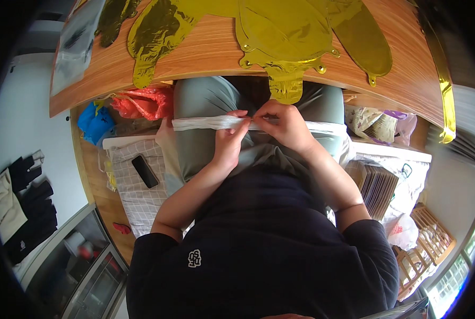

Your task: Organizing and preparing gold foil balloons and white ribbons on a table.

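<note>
— Pinching with left hand (231, 141) and right hand (288, 127), fingertip to fingertip!
— Holding what?
— Gripping a bunched white strip (197, 124) near mid-length, running out past 2 hands, draped across grey-green trousers (197, 154)!
— And beyond?
— Near the wooden table (211, 56), beside overhanging gold foil (285, 42)!

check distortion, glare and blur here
In the head view, the desk bows along its near edge and the corners go black; the right-hand gold strip glints; the window is very bright; left hand and right hand look reasonably sharp.
</note>
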`<state>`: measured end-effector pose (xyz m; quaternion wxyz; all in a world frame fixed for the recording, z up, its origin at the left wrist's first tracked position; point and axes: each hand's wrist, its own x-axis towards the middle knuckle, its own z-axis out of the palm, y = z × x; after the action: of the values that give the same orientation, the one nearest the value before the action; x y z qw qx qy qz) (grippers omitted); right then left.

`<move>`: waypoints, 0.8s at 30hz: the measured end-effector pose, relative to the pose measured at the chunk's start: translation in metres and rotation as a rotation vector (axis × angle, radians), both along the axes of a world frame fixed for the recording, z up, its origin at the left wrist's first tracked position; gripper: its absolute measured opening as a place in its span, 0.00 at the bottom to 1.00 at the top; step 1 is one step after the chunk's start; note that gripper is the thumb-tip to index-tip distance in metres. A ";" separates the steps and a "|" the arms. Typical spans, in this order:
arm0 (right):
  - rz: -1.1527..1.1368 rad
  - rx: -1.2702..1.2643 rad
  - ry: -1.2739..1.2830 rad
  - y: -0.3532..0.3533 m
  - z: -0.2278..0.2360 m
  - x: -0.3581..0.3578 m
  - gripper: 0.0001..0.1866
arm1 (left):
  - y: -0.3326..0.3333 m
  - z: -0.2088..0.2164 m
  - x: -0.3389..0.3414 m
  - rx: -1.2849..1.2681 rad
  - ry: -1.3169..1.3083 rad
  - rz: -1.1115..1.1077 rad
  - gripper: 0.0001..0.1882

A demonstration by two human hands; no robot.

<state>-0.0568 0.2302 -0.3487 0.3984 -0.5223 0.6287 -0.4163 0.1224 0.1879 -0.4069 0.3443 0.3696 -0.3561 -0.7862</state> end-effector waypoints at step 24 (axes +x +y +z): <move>0.313 0.013 0.054 0.020 0.159 -0.060 0.04 | 0.014 0.135 0.031 0.329 -0.070 0.035 0.32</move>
<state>-0.1172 0.2500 -0.1895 0.4447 -0.6223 0.5527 -0.3309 0.1537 0.2021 -0.2723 0.2802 0.4543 -0.2277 -0.8144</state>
